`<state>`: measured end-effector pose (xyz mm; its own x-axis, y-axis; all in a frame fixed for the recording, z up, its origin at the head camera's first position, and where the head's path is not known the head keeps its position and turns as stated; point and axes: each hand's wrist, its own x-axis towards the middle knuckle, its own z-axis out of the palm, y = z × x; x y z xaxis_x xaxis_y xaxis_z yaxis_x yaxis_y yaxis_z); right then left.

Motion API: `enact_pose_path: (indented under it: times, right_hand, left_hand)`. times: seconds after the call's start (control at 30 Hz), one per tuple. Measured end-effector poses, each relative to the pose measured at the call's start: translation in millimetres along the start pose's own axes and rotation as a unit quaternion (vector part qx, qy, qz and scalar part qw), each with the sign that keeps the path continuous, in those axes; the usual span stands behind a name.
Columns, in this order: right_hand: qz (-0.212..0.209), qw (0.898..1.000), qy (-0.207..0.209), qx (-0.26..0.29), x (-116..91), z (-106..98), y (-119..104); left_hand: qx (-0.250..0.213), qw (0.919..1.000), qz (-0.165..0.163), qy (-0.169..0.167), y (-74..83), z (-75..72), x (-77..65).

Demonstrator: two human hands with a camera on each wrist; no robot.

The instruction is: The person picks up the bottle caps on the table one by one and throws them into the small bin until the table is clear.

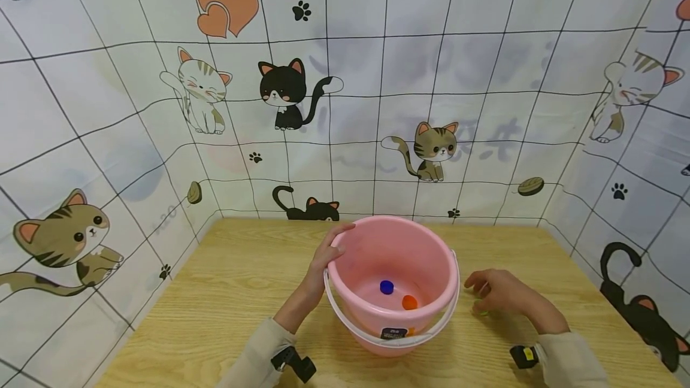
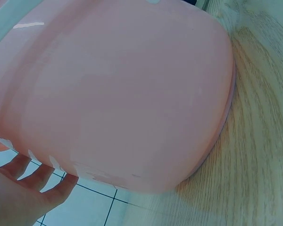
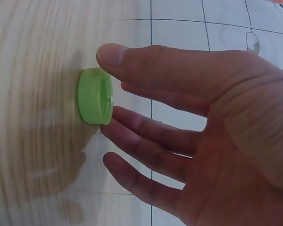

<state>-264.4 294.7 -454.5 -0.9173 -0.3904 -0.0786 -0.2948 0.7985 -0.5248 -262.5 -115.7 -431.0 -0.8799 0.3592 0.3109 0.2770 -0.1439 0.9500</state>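
A pink bucket [image 1: 399, 256] with a white handle stands on the wooden table. Its rim is held on the left side by my left hand [image 1: 322, 261]; the left wrist view shows those fingers [image 2: 61, 190] against the bucket's outer wall. Inside, on the bottom, lie a blue bottle cap [image 1: 386, 287] and an orange bottle cap [image 1: 409, 302]. To the right of the bucket, my right hand [image 1: 504, 292] is low over the table around a green bottle cap [image 3: 92, 96]. That cap sits hollow side up, with the thumb and fingertips close about it, not clearly gripping.
The wooden table [image 1: 253, 274] extends around the bucket. A white cloth with a grid and cat prints [image 1: 356, 76] hangs behind and on both sides. The bucket's white handle [image 1: 388, 343] hangs down across its front.
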Motion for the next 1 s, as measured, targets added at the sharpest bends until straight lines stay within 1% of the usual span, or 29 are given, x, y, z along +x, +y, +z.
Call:
enact_pose_path:
  times: [0.17,0.3,0.4,0.53,0.67,0.8,0.9,1.0]
  right_hand:
    - [-0.013,1.0,-0.011,0.004,1.2,1.8,-0.6]
    - [-0.003,1.0,-0.012,0.001,2.6,2.7,-3.6]
    - [-0.006,1.0,-0.009,-0.004,3.2,3.4,-3.2]
    - [-0.008,1.0,-0.001,-0.011,4.0,5.0,-0.4]
    - [0.012,1.0,0.014,-0.014,4.9,7.7,0.7]
    - [0.01,0.999,0.027,-0.017,4.8,8.8,0.8]
    - [-0.009,0.999,0.028,-0.019,4.1,7.8,2.0]
    - [-0.017,0.999,0.029,-0.019,2.9,6.8,3.8]
  left_hand:
    - [0.003,1.0,0.0,0.002,-0.9,-1.0,-0.1]
    - [0.006,1.0,-0.004,0.004,-0.4,-0.9,-0.2]
    - [0.007,0.9999,-0.005,0.005,0.2,-0.7,-0.2]
    - [0.007,1.0,-0.004,0.003,0.0,-1.0,-0.5]
    - [0.008,1.0,-0.005,0.003,0.2,-0.9,-1.1]
    - [0.008,0.9999,-0.005,0.003,0.6,-0.7,-1.5]
    - [0.009,1.0,-0.002,0.002,0.1,-1.1,-1.1]
    - [0.007,1.0,0.002,0.0,-0.1,-1.0,-0.7]
